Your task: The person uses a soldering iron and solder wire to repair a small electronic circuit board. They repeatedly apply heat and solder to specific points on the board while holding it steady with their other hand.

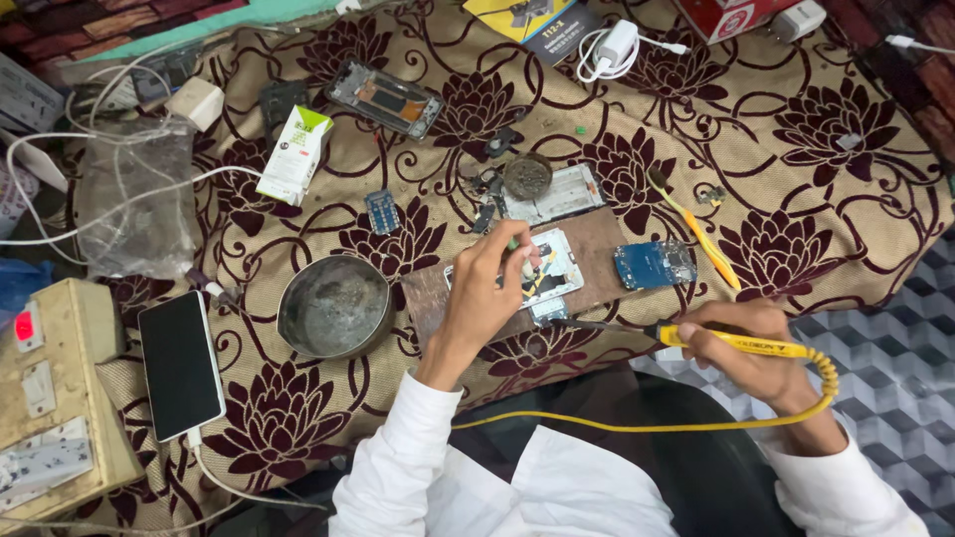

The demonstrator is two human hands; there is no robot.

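- A yellow soldering iron (pixel 741 343) is held in the right hand (pixel 741 363), with the fingers closed firmly round the handle in a pencil-like grip; its dark tip is aimed left toward the opened phone (pixel 542 273).
- The opened phone is laid on a brown work board (pixel 597 249), near the front edge of the floral cloth (pixel 796 219), just right of a round metal bowl (pixel 333 306).
- The left hand (pixel 492 288) is curled over the phone's left part; the fingertips are pinched together on something thin with a green end, but what it is cannot be told.
- The iron's tip is seen just below the phone's lower edge, close to it; whether contact is made cannot be judged.
- For the step to be done well, the phone should be kept pressed flat by the left hand so that it cannot slide on the board.
- The right wrist should be steadied, and the tip brought only to the intended joint, held briefly, then lifted straight off.
- The yellow cord (pixel 637 426) is looped across the lap; it should be kept slack so that the tip is not dragged.
- A blue circuit board (pixel 654 264) lies just right of the phone, apart from the iron, and should not be touched by the hot tip.
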